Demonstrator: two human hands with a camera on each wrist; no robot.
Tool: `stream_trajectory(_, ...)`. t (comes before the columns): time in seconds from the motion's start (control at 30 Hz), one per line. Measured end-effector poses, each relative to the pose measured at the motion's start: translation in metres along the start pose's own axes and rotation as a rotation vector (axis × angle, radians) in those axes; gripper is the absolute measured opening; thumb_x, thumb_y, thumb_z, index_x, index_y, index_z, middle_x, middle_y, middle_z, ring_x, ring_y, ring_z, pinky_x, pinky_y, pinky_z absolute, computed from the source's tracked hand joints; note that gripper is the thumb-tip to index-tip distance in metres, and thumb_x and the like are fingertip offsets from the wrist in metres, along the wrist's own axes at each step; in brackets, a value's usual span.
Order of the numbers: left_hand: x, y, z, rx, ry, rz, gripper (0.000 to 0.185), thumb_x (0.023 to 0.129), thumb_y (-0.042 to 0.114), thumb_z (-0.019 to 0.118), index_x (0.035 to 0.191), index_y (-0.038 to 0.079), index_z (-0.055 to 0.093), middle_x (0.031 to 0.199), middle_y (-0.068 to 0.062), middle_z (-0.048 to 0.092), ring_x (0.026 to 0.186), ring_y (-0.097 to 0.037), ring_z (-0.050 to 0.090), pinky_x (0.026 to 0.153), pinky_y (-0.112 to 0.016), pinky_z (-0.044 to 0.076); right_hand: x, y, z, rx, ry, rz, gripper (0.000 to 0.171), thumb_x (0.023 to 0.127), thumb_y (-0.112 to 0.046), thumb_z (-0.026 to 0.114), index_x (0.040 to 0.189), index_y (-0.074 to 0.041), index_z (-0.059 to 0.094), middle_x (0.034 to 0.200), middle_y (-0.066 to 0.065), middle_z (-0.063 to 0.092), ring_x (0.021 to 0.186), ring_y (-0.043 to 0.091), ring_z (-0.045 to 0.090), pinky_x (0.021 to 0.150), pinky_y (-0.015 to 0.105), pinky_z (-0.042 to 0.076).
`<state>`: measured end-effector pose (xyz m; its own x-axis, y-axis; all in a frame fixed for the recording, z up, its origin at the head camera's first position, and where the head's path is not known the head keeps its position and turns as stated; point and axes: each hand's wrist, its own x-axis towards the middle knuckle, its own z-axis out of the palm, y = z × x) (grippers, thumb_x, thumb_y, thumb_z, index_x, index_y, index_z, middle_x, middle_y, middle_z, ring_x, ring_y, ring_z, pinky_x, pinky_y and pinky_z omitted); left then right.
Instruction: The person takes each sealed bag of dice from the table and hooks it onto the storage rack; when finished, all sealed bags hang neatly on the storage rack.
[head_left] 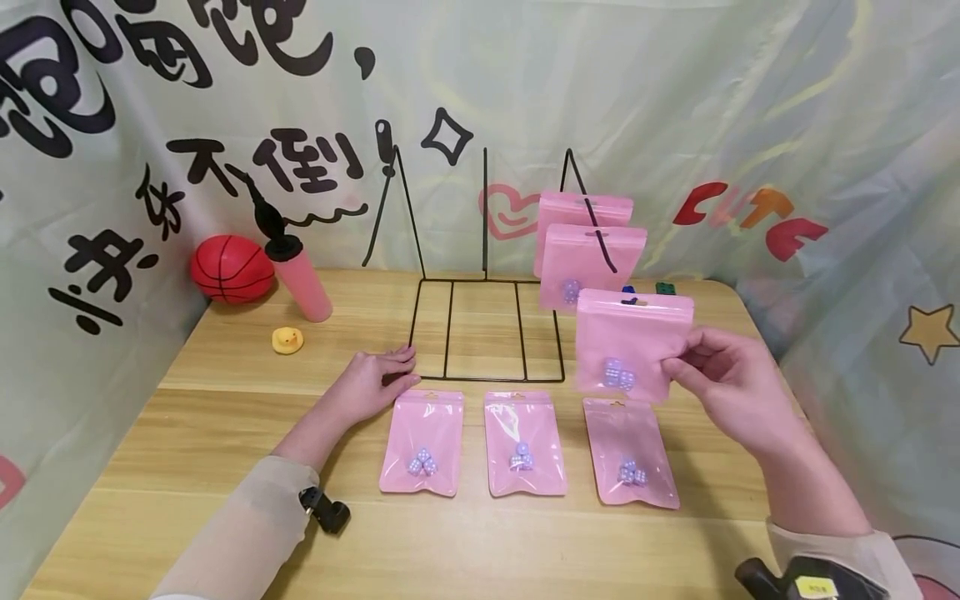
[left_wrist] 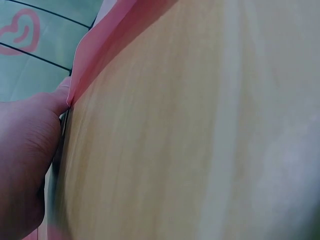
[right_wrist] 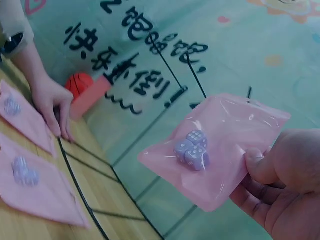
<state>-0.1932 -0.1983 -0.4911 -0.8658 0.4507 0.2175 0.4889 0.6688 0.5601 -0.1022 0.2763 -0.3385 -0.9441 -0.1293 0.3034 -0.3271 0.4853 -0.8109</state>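
Wooden table [head_left: 225, 433], printed backdrop behind. Right hand [head_left: 731, 387] pinches pink pouch [head_left: 632, 346] with dice by its edge, held upright in air before wire rack [head_left: 486, 329]. Left hand [head_left: 375, 383], fingers flat, presses rack's base corner. Three pouches [head_left: 521, 446] lie flat in row near rack; two hang on rack's right hook.

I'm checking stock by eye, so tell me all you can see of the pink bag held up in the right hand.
The pink bag is a glossy, see-through plastic pouch with a sealed top strip and a small hang hole. Three pale purple dice sit clustered low inside. It is held upright in the air, the right hand pinching its right edge, in front of the black wire rack and above the bags lying flat.
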Motion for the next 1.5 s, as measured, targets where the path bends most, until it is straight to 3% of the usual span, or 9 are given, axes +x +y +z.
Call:
stream_trajectory(0.17, 0.0, -0.001, 0.001, -0.005, 0.007, 0.003, 0.035, 0.099, 0.023, 0.079, 0.126, 0.001, 0.075, 0.143, -0.015, 0.062, 0.137, -0.03, 0.057, 0.113, -0.046, 0.045, 0.009, -0.012, 0.022, 0.096, -0.041, -0.041, 0.013, 0.093, 0.016, 0.071, 0.097, 0.004, 0.07, 0.084, 0.008, 0.071, 0.066, 0.015, 0.063, 0.055, 0.021, 0.053)
stream_trajectory(0.4, -0.001, -0.001, 0.001, -0.004, 0.015, 0.011, 0.035, 0.099, 0.023, 0.079, 0.126, 0.0, 0.075, 0.142, -0.015, 0.062, 0.135, -0.029, 0.058, 0.112, -0.046, 0.047, 0.026, -0.035, 0.055, 0.325, -0.142, -0.125, 0.017, 0.091, 0.023, 0.066, 0.093, 0.006, 0.068, 0.084, 0.012, 0.069, 0.07, 0.015, 0.064, 0.061, 0.021, 0.056)
stream_trajectory(0.7, -0.001, -0.002, 0.002, -0.007, 0.017, 0.02, 0.035, 0.099, 0.023, 0.079, 0.125, 0.0, 0.075, 0.141, -0.015, 0.064, 0.135, -0.029, 0.059, 0.112, -0.047, 0.047, 0.048, -0.054, 0.09, 0.398, -0.209, -0.174, 0.016, 0.092, 0.021, 0.066, 0.092, 0.005, 0.067, 0.085, 0.016, 0.067, 0.071, 0.021, 0.062, 0.061, 0.023, 0.055)
stream_trajectory(0.93, 0.0, -0.002, 0.002, -0.014, 0.018, 0.013, 0.035, 0.099, 0.023, 0.079, 0.125, 0.0, 0.075, 0.141, -0.014, 0.064, 0.136, -0.028, 0.058, 0.112, -0.046, 0.047, 0.064, -0.053, 0.106, 0.388, -0.182, -0.117, 0.011, 0.094, 0.018, 0.068, 0.092, 0.007, 0.067, 0.086, 0.016, 0.07, 0.071, 0.025, 0.061, 0.06, 0.023, 0.052)
stream_trajectory(1.23, 0.002, -0.001, 0.001, -0.012, 0.021, 0.034, 0.033, 0.099, 0.02, 0.08, 0.123, -0.001, 0.076, 0.139, -0.016, 0.064, 0.135, -0.029, 0.059, 0.112, -0.044, 0.047, 0.075, -0.043, 0.117, 0.347, -0.128, -0.058, 0.008, 0.096, 0.012, 0.069, 0.093, 0.005, 0.068, 0.089, 0.017, 0.074, 0.068, 0.018, 0.062, 0.055, 0.021, 0.047)
stream_trajectory(1.5, 0.0, 0.0, 0.001, -0.009, 0.015, 0.002, 0.034, 0.099, 0.022, 0.079, 0.125, 0.0, 0.075, 0.141, -0.014, 0.063, 0.136, -0.028, 0.058, 0.112, -0.045, 0.046, 0.092, -0.04, 0.134, 0.341, -0.022, -0.07, 0.006, 0.097, 0.008, 0.071, 0.093, 0.005, 0.069, 0.087, 0.019, 0.073, 0.071, 0.018, 0.064, 0.062, 0.022, 0.054)
